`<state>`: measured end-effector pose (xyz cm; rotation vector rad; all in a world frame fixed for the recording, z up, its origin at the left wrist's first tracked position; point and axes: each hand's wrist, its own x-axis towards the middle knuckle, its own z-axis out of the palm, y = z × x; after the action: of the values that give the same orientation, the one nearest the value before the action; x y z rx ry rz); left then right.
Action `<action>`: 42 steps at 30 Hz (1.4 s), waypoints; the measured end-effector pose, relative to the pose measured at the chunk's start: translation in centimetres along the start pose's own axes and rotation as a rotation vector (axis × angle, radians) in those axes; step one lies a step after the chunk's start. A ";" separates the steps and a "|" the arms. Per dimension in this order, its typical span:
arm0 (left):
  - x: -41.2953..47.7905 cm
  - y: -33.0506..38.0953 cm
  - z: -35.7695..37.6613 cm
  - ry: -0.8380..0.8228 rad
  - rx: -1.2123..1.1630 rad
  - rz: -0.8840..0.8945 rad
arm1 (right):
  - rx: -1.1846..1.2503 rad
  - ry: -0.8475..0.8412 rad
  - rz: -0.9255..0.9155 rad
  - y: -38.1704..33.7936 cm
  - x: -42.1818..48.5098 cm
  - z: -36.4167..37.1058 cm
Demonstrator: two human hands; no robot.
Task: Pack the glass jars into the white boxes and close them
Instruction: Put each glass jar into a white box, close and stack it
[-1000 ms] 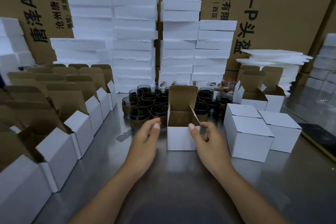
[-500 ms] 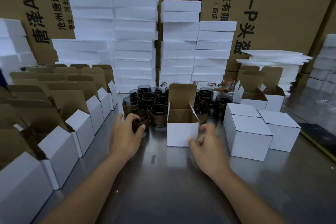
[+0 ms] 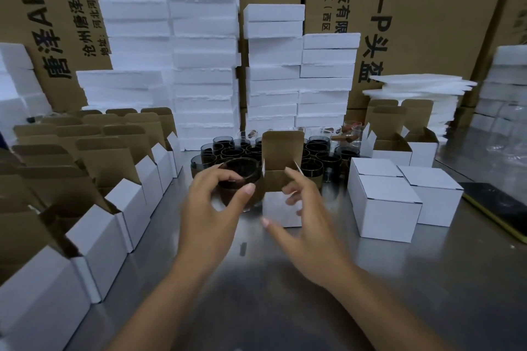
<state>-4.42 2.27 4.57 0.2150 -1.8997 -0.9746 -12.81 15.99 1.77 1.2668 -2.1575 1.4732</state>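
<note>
My left hand (image 3: 212,214) grips a dark smoked glass jar (image 3: 242,179), lifted off the table just left of an open white box (image 3: 281,211). That box stands at the centre with its brown lid flap upright. My right hand (image 3: 306,222) hovers in front of the box with its fingers spread, holding nothing and blurred by motion. Behind the box stands a cluster of several more dark jars (image 3: 316,157). Two closed white boxes (image 3: 385,205) sit to the right.
Rows of open white boxes (image 3: 94,196) line the left side. Two more open boxes (image 3: 396,145) stand back right. Stacks of white foam blocks (image 3: 199,51) and big cardboard cartons (image 3: 427,8) wall off the back. A dark flat object (image 3: 496,205) lies at the right on the metal table (image 3: 285,293).
My left hand closed on a jar in the cluster and lifted it toward the open box. My right hand let go of the box's front and opened up.
</note>
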 end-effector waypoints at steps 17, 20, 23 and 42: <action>-0.5 -1.1 0.8 -0.450 -0.555 -0.348 | 0.376 0.066 0.118 -0.1 0.2 0.8; -0.8 -1.1 0.9 -0.428 -0.574 -0.364 | 0.382 0.062 0.105 -0.1 0.3 0.7; -0.8 -1.1 1.0 -0.393 -0.577 -0.390 | 0.383 0.067 0.099 -0.2 0.3 0.6; -0.7 -1.0 0.9 -0.497 -0.582 -0.283 | 0.532 0.036 0.132 -0.8 0.6 -0.3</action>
<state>-5.01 2.42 3.20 -0.1210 -1.9472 -1.8619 -12.64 15.79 2.82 1.2442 -1.9202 2.2080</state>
